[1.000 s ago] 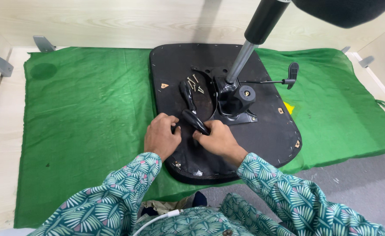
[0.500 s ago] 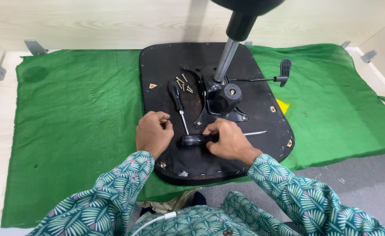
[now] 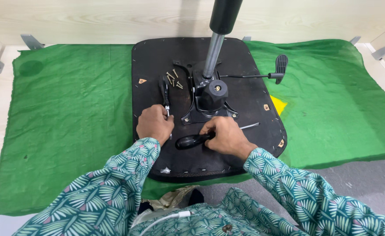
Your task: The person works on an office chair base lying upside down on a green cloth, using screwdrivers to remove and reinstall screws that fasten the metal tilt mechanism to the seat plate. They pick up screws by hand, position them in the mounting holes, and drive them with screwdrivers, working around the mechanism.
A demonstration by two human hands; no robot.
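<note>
the person leans over an upturned black chair seat (image 3: 249,91) lying on a green cloth (image 3: 70,118). the right hand (image 3: 227,136) is curled around a screwdriver (image 3: 192,140), its black handle sticking out toward nine o'clock and the thin shaft poking out at three o'clock, flat on the seat. the left hand (image 3: 154,124) is closed, knuckles up, resting on the seat just beside a pair of pliers (image 3: 164,89); i cannot tell what, if anything, it pinches. loose screws (image 3: 173,80) lie at twelve o'clock from that hand, near the metal bracket (image 3: 208,102) and post (image 3: 214,50). it looks like the fastening stage, with the tool just gripped. the next move probably calls for turning the tip toward a bracket hole.
</note>
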